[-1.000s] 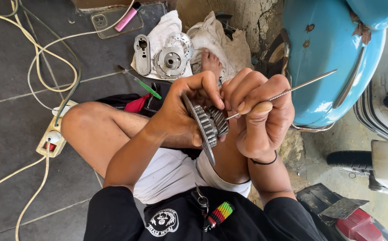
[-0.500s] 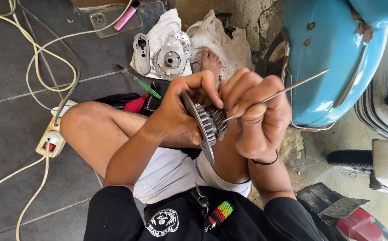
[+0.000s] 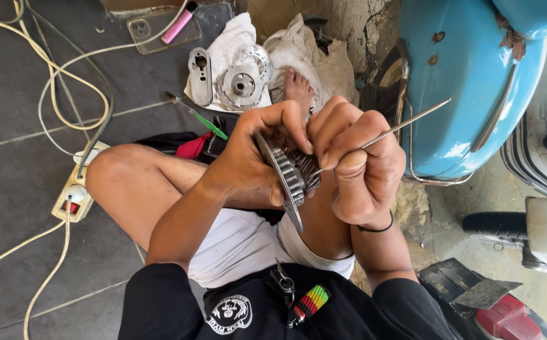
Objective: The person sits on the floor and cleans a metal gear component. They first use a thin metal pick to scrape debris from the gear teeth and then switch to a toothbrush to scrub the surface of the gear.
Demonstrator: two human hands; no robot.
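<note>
Gripping toothed gear (image 3: 289,179) edge-on, left hand (image 3: 254,157); right hand (image 3: 361,170) pinching thin metal pick (image 3: 399,128) against gear.

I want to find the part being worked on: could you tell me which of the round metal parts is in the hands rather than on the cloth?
The toothed gear, pinched edge-on in the left hand; the others lie on the white cloth.

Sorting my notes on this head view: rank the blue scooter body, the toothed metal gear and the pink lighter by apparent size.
1. Blue scooter body, largest.
2. Toothed metal gear, held in the left hand; nearness to the camera enlarges it.
3. Pink lighter, smallest.
</note>
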